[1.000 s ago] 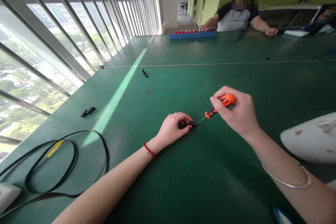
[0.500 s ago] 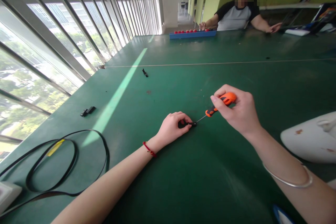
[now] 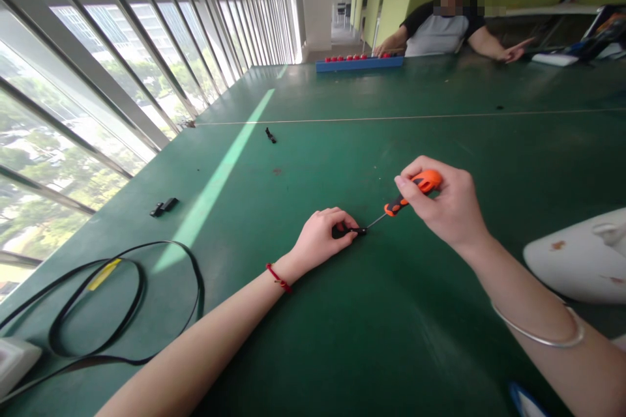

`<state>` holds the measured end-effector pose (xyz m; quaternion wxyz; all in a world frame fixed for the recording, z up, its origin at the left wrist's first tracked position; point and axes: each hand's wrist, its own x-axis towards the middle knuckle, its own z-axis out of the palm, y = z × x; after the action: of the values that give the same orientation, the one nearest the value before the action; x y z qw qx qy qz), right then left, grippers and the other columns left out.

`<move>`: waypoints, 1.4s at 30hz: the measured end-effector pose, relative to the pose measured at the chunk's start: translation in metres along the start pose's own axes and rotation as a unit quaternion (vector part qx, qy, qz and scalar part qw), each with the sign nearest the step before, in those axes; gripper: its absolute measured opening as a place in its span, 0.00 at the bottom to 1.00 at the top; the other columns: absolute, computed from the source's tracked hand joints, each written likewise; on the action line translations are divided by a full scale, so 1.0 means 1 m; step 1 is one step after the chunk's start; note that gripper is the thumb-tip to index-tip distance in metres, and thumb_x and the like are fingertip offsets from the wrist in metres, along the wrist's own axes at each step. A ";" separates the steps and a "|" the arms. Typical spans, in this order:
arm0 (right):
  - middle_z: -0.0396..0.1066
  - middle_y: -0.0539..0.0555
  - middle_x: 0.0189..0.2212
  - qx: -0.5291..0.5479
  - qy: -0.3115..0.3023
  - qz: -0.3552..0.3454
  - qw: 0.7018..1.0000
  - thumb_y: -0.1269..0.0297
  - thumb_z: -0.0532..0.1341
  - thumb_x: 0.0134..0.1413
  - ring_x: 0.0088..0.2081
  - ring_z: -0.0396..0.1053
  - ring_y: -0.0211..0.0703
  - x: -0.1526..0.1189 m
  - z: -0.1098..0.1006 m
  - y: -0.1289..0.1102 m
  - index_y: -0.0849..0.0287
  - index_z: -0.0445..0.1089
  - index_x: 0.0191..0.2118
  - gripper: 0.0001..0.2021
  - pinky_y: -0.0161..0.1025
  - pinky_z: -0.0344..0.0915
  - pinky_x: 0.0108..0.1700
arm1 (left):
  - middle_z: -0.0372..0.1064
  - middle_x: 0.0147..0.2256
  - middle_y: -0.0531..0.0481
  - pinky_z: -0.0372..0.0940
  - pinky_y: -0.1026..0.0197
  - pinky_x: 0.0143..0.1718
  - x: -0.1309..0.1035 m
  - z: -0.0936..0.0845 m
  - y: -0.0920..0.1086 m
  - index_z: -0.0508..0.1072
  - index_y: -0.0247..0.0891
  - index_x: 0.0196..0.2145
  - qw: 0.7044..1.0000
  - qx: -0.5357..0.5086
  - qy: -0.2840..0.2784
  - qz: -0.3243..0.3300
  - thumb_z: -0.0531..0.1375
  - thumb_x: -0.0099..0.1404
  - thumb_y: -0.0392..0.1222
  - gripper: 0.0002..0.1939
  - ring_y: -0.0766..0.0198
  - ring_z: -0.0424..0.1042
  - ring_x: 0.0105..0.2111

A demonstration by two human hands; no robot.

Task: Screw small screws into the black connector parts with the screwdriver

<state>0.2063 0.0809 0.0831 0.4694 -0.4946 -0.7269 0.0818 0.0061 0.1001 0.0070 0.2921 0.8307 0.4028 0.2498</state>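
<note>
My left hand (image 3: 327,233) is closed around a small black part (image 3: 359,231) and rests with it on the green table. The fingers cover much of the part, and its exact kind does not show. In my right hand (image 3: 447,199) is an orange and black screwdriver (image 3: 426,180), gripped at the handle and slanting down to the left. The thin metal shaft ends at the right tip of the black part; whether it touches a screw there is too small to see.
On the green table (image 3: 303,339), small black pieces (image 3: 163,207) lie left and another black piece (image 3: 270,135) lies farther back. A looped black cable (image 3: 198,273) is at lower left, a white object (image 3: 577,257) at right. Across sits a person (image 3: 435,32) behind a blue rack (image 3: 359,64).
The screwdriver and my right hand have shifted very slightly to the right. My left hand stays nearly still on the black part. The person across has moved their hands a little.
</note>
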 end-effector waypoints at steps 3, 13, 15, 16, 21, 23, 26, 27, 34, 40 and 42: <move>0.61 0.47 0.18 0.003 0.007 -0.007 1.000 0.63 0.59 0.52 0.21 0.57 0.35 0.000 0.000 0.000 0.56 0.61 0.22 0.10 0.35 0.55 0.26 | 0.71 0.33 0.50 0.64 0.63 0.37 0.000 0.000 0.000 0.75 0.38 0.34 1.000 0.000 0.001 -0.001 0.59 0.59 0.38 0.06 0.65 0.68 0.34; 0.61 0.47 0.18 0.007 -0.004 -0.002 1.000 0.63 0.58 0.51 0.21 0.57 0.35 -0.001 0.001 -0.002 0.56 0.61 0.22 0.10 0.35 0.55 0.25 | 0.71 0.33 0.50 0.64 0.63 0.38 0.000 0.000 0.000 0.75 0.38 0.34 1.000 0.003 -0.003 0.001 0.58 0.59 0.38 0.06 0.64 0.68 0.34; 0.61 0.47 0.17 0.007 -0.003 -0.003 1.000 0.63 0.58 0.51 0.21 0.57 0.35 -0.001 0.001 -0.003 0.56 0.61 0.22 0.10 0.35 0.55 0.25 | 0.71 0.33 0.50 0.64 0.63 0.38 0.000 0.000 0.000 0.75 0.38 0.34 1.000 0.004 -0.003 0.000 0.58 0.59 0.38 0.06 0.64 0.68 0.34; 0.61 0.47 0.17 0.007 -0.003 -0.004 1.000 0.63 0.58 0.51 0.20 0.57 0.35 -0.001 0.001 -0.003 0.56 0.61 0.22 0.10 0.35 0.55 0.25 | 0.71 0.33 0.50 0.64 0.63 0.38 0.000 0.000 0.000 0.75 0.39 0.34 1.000 0.004 -0.003 -0.001 0.58 0.59 0.38 0.06 0.64 0.69 0.34; 0.62 0.47 0.18 0.006 -0.010 -0.002 1.000 0.63 0.58 0.51 0.21 0.58 0.35 -0.002 0.001 -0.003 0.56 0.60 0.22 0.10 0.35 0.56 0.26 | 0.71 0.33 0.50 0.64 0.63 0.38 0.000 -0.001 0.001 0.75 0.38 0.34 1.000 0.003 -0.005 0.001 0.58 0.59 0.38 0.06 0.64 0.69 0.34; 0.62 0.47 0.18 0.004 -0.011 -0.003 1.000 0.63 0.58 0.51 0.21 0.58 0.35 -0.002 0.001 -0.003 0.56 0.60 0.23 0.09 0.35 0.56 0.26 | 0.71 0.34 0.50 0.64 0.63 0.38 0.000 -0.001 0.001 0.74 0.38 0.34 1.000 0.003 -0.003 0.003 0.58 0.59 0.38 0.06 0.64 0.68 0.34; 0.64 0.47 0.21 0.004 -0.013 -0.011 1.000 0.65 0.59 0.48 0.23 0.61 0.38 -0.002 -0.001 -0.004 0.55 0.62 0.29 0.03 0.36 0.58 0.28 | 0.71 0.34 0.50 0.64 0.63 0.38 0.000 -0.001 0.001 0.74 0.38 0.34 1.000 0.006 -0.003 0.004 0.58 0.59 0.38 0.06 0.64 0.69 0.34; 0.65 0.47 0.22 0.004 -0.018 -0.014 1.000 0.67 0.59 0.46 0.25 0.63 0.39 -0.001 -0.003 -0.004 0.54 0.62 0.32 0.05 0.36 0.58 0.29 | 0.71 0.34 0.50 0.64 0.63 0.38 0.000 -0.001 0.001 0.74 0.38 0.34 1.000 0.007 -0.005 0.003 0.58 0.59 0.38 0.06 0.64 0.69 0.34; 0.64 0.48 0.18 -0.100 -0.060 -0.021 0.993 0.57 0.56 0.54 0.20 0.59 0.37 0.001 -0.013 -0.014 0.55 0.65 0.27 0.09 0.36 0.54 0.26 | 0.71 0.34 0.50 0.64 0.63 0.38 0.001 -0.001 0.001 0.74 0.38 0.34 1.000 0.006 -0.005 0.003 0.58 0.59 0.38 0.06 0.64 0.69 0.34; 0.65 0.46 0.20 -0.112 -0.101 0.001 0.989 0.65 0.57 0.48 0.20 0.59 0.36 0.005 -0.017 -0.024 0.54 0.64 0.38 0.09 0.34 0.53 0.24 | 0.71 0.33 0.50 0.64 0.63 0.37 0.000 0.001 0.001 0.74 0.38 0.35 1.000 0.013 0.004 -0.002 0.59 0.58 0.38 0.07 0.65 0.68 0.33; 0.66 0.46 0.20 -0.138 -0.126 0.003 0.982 0.64 0.58 0.48 0.19 0.59 0.36 0.008 -0.019 -0.027 0.53 0.64 0.37 0.08 0.34 0.52 0.23 | 0.71 0.33 0.50 0.64 0.63 0.38 -0.001 0.001 0.002 0.75 0.39 0.35 1.000 0.024 0.006 0.005 0.58 0.59 0.38 0.07 0.65 0.68 0.33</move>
<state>0.2030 0.0673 0.1138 0.3011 -0.5422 -0.7832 0.0436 0.0074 0.0984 0.0071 0.2680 0.8378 0.4067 0.2467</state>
